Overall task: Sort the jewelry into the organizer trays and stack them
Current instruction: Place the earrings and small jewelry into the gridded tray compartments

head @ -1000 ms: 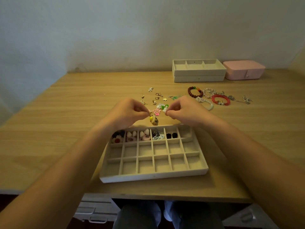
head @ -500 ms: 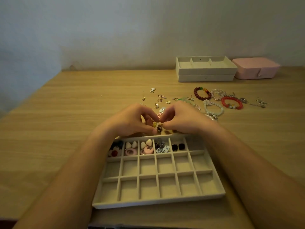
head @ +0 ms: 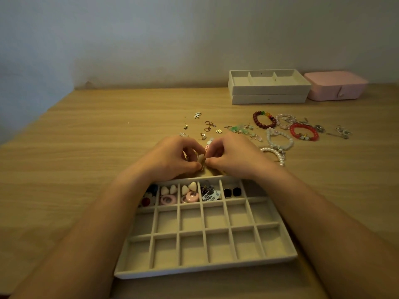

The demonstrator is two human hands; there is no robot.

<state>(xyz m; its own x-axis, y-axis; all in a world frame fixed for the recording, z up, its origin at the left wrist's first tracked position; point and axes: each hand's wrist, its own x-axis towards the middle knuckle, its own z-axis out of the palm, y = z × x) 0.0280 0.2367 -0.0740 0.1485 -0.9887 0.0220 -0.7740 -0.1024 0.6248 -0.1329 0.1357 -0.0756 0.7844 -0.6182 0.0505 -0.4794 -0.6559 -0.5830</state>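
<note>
Left hand (head: 172,157) and right hand (head: 234,155) meet at frame centre, both pinching cream earring (head: 200,159), just above grid organizer tray (head: 207,269); bracelets (head: 280,130) right of centre.

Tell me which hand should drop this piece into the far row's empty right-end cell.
Right, probably: the right hand is just beyond that empty cell, the left hand beyond filled ones. Both pinch the piece.

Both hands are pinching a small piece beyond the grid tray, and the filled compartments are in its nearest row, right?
No: in the head view the grid tray is filled in its farthest row. The left hand and right hand do pinch a small piece beyond it.
</note>
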